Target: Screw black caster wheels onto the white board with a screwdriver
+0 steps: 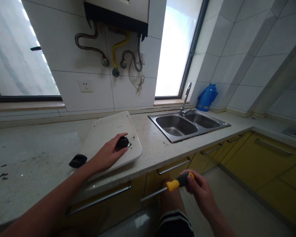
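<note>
Kitchen wall: pale tiles carry a water heater, with a yellow hose beneath it and a socket lower down.

Desk: a long, pale, speckled top above yellow drawers; it probably serves as the work surface because it takes the panel's full width.

White panel: lies flat near the front edge of the desk, left of the sink; set this close, it seems well within arm's reach.

Black caster: sits on the panel toward its right side, with a bit of bright metal showing beside it.

Second black piece: at the panel's left side, similar in colour; its exact form is hard to tell.

Left hand: curls about the black caster, thumb on the near side and forefinger on the far side, likely to steady it against the panel.

Right hand: wraps its fingers around the handle of the screwdriver.

Screwdriver: hangs in the air before the drawers, shaft pointing left and slightly down, apart from the panel; gripping the thick handle presumably leaves the whole shaft free.

Far corner: a blue jug stands behind the sink, near the tap.
</note>
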Motion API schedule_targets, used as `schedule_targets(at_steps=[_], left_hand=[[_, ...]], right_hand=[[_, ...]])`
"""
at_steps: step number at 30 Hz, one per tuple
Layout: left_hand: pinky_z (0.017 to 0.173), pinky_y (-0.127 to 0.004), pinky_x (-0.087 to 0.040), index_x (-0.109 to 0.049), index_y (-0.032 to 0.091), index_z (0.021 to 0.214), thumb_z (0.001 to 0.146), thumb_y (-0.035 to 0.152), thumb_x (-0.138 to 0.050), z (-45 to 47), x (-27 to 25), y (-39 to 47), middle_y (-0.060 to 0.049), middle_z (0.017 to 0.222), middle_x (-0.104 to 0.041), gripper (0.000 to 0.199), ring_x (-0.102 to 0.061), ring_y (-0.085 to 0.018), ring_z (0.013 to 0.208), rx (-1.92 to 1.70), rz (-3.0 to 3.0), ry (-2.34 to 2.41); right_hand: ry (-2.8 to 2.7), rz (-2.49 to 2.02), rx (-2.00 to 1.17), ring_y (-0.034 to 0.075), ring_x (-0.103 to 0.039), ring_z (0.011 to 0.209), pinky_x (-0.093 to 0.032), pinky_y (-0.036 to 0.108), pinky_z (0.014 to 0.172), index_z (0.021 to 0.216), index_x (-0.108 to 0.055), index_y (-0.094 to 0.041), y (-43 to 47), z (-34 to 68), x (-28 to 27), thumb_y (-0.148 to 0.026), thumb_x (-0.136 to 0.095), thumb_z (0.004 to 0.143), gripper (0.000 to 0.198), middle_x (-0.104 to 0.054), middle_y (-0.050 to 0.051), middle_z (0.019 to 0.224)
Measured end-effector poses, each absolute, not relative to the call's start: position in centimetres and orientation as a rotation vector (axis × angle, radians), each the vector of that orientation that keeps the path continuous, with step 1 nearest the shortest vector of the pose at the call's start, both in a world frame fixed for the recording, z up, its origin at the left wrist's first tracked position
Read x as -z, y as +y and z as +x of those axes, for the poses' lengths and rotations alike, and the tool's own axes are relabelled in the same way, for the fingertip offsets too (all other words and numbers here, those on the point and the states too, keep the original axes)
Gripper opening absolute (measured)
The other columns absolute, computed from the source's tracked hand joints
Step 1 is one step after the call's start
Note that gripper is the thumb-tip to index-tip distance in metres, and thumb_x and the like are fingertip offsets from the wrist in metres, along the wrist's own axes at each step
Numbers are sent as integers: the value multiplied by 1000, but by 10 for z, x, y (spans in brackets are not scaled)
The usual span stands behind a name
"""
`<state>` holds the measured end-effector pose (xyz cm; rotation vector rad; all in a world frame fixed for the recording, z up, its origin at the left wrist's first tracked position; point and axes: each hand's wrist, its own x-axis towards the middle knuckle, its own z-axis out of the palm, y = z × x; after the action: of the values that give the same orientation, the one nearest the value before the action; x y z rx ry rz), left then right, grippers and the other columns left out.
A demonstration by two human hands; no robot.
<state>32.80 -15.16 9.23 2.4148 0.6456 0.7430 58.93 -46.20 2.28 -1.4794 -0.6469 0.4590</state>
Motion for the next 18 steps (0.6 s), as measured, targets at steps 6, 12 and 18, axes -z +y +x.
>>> schedule_targets(at_steps=[6, 12, 18], left_hand=[[94, -39, -56, -63, 25, 133, 94, 50, -69, 332, -117, -140, -7, 119, -79, 46, -75, -28, 104, -569, 2524, 605], [89, -42, -53, -63, 23, 125, 89, 55, -66, 338, -127, -161, -9, 113, -79, 48, -74, -32, 100, -547, 2539, 845], [86, -44, -52, -62, 20, 129, 88, 57, -61, 352, -135, -188, -16, 118, -80, 56, -75, -37, 103, -454, 2519, 1219]], right_hand=[[-276, -1475, -716, 8, -33, 45, -26, 24, 42, 60, -61, -20, -482, 551, 119, -104, -81, 44, 87, -41, -3, 51], [-125, -1443, -847, 8, -42, 52, -36, 23, 47, 69, -69, -20, -491, 545, 176, -99, -88, 37, 88, -53, -1, 61], [-206, -1447, -962, 6, -40, 52, -29, 22, 50, 69, -68, -18, -485, 552, 196, -95, -89, 49, 82, -50, -2, 62]])
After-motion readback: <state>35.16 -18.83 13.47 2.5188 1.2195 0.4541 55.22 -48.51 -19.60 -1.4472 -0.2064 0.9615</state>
